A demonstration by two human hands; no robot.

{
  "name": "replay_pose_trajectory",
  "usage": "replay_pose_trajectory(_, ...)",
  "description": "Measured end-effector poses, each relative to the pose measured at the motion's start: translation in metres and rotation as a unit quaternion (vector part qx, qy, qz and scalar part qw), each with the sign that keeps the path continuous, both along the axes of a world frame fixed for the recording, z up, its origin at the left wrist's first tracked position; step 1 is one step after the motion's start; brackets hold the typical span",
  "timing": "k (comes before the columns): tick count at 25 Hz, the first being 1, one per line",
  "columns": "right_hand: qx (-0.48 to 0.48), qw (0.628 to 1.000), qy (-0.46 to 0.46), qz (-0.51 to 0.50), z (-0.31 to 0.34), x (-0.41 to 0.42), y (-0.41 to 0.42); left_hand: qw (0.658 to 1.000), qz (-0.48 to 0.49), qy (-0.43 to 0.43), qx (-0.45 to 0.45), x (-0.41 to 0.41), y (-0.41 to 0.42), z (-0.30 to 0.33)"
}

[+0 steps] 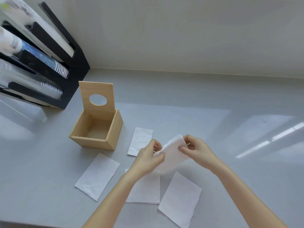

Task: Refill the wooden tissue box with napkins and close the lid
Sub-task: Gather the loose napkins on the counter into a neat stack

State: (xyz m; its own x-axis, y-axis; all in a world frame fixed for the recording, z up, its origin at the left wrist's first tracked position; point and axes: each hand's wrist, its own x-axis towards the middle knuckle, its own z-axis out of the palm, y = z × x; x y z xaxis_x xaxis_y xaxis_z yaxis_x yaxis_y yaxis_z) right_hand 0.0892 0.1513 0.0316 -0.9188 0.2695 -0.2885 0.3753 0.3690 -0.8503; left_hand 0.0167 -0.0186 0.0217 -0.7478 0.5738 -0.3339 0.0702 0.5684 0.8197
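Note:
The wooden tissue box (113,134) stands open and empty on the grey counter, its lid (85,94) with an oval hole tilted up at the back. To its right, above the counter, I hold one white napkin (172,153) between both hands: my left hand (148,157) pinches its left edge, my right hand (195,150) its upper right edge. Several more napkins lie flat on the counter: one (139,139) beside the box, one (97,176) in front of it, one (146,190) under my left forearm, one (180,199) between my forearms.
A black cup dispenser (74,74) with stacks of paper cups (54,66) stands at the back left, close behind the box. A pale wall (181,38) runs along the counter's far edge. The counter's front edge (32,225) is at the bottom left.

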Motion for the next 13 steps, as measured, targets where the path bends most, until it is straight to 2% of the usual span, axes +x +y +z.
replay_pose_trajectory(6, -0.014, 0.997, 0.029, 0.064, 0.017, 0.004, -0.023, 0.985, 0.019, -0.145, 0.09, 0.015, -0.023, 0.007)
replay_pose_trajectory(10, -0.002, 0.998, 0.031, 0.051, 0.011, 0.009, -0.034, 0.983, 0.054, -0.145, 0.096, 0.024, -0.036, 0.005)
replay_pose_trajectory(13, 0.03, 0.999, 0.013, -0.009, 0.0, 0.021, -0.034, 0.976, 0.128, -0.137, 0.113, 0.024, -0.046, 0.003)
